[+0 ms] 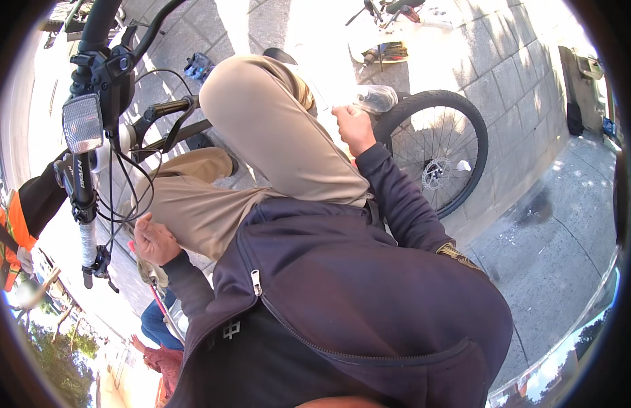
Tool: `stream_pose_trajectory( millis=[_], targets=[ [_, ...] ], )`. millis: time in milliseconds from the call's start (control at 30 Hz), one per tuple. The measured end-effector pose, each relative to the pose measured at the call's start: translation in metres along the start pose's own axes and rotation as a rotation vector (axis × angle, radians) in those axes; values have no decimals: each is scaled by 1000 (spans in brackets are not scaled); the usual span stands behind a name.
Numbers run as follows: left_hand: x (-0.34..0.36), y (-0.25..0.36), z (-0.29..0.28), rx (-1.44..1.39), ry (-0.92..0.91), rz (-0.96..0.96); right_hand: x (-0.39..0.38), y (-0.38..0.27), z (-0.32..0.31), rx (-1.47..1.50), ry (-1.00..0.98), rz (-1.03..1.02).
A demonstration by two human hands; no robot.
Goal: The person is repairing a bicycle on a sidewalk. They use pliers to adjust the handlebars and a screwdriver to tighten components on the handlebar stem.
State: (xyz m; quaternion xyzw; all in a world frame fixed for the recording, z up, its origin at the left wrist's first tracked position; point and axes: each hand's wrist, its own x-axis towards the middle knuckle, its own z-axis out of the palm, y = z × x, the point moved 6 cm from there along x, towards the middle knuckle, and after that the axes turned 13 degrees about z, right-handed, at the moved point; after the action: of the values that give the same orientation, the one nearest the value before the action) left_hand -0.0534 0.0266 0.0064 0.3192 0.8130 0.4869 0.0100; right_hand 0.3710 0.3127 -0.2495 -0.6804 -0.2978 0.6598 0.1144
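My left hand [155,239] is at the left, beside my knee and close to the hanging cables of a bicycle handlebar [84,177]. Its fingers are curled in; whatever they may hold does not show. Farther forward, past my other thigh, my right hand [355,128] is closed with thumb and fingertips together. Anything in that pinch is too small to make out. Just beyond it lies a clear plastic container [376,99]. A loose bicycle wheel [434,153] with a black tyre and disc rotor is right of my right forearm.
A rectangular reflector [82,123] is fixed to the handlebar at my left. Tools lie in a pale tray [387,52] on the paving ahead. A blue-and-black object [199,66] is near my foot. People [16,234] are at the far left and lower left.
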Motion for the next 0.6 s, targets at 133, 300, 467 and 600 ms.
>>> stream_pose_trajectory(
  millis=[133,300,467,600],
  targets=[
    [-8,3,3,-90,-74,-54,41,76,-63,-315,344,-93],
    [-5,3,-4,-101,-102,-35,44,23,-89,-852,568,-120],
    [-11,6,-3,81,-61,53,109,11,-97,-1293,439,20],
    [-22,12,-4,167,-40,97,120,-10,-94,-1344,397,-45]
  ],
)
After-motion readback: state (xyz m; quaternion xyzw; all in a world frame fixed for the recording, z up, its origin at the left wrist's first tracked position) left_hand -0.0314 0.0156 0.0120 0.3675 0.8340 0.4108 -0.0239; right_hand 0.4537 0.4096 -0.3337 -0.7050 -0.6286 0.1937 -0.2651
